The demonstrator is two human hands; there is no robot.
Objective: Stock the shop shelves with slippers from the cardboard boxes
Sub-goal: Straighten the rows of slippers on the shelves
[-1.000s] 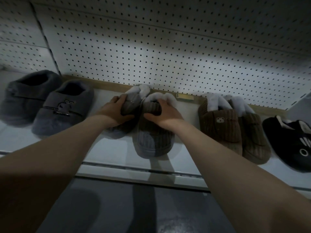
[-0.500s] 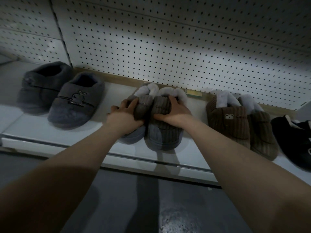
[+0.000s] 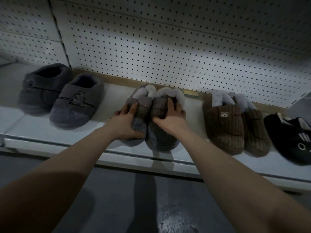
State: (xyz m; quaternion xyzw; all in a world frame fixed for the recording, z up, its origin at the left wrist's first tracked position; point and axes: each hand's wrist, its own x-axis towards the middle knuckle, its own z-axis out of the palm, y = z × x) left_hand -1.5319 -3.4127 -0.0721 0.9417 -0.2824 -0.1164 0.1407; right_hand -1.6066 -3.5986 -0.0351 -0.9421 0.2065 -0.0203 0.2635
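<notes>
Two grey corduroy slippers with pale fleece lining stand side by side on the white shelf (image 3: 84, 133), toes towards me. My left hand (image 3: 125, 122) grips the left grey slipper (image 3: 142, 105) from its outer side, thumb under the toe. My right hand (image 3: 170, 117) grips the right grey slipper (image 3: 159, 140) across its top, fingers curled into the fleece collar. The two slippers touch each other.
A dark grey plush pair (image 3: 74, 98) with a rabbit motif stands to the left. A brown corduroy pair (image 3: 225, 126) with a bear patch and a black slipper (image 3: 289, 140) stand to the right. A white pegboard wall (image 3: 168, 47) backs the shelf. Dark floor lies below.
Both hands have pressed the grey slippers closer together and squared them up on the shelf; the left slipper, earlier tilted and behind, now stands level beside the right one.
</notes>
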